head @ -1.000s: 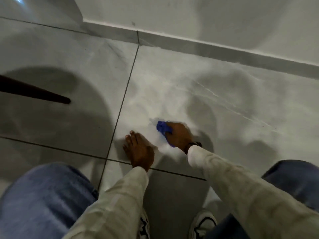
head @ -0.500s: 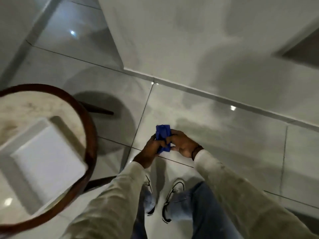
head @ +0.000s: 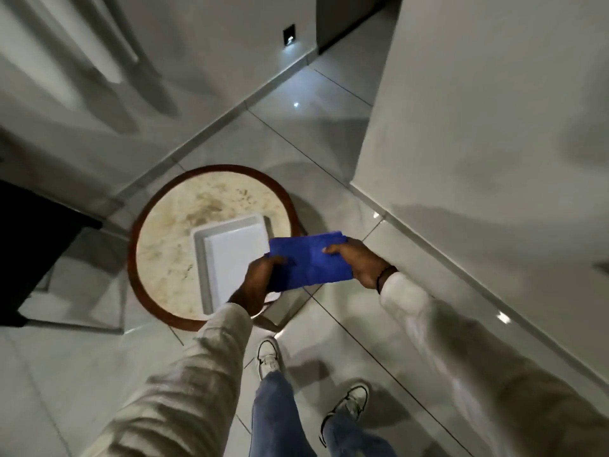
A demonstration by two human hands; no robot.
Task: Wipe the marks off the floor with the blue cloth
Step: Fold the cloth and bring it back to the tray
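The blue cloth is spread flat in the air between both hands, well above the grey tiled floor. My left hand pinches its left edge and my right hand grips its right edge. The cloth hangs partly over the right corner of a white tray. I stand upright, with my white shoes visible below. No marks show on the tiles from here.
A round table with a stained pale top and dark wooden rim holds the white tray, just left of the cloth. A wall corner juts in at right. A dark piece of furniture stands at far left.
I have risen from crouching on the floor to standing. The cloth went from bunched under my right hand on the tile to unfolded between both hands beside the round table.
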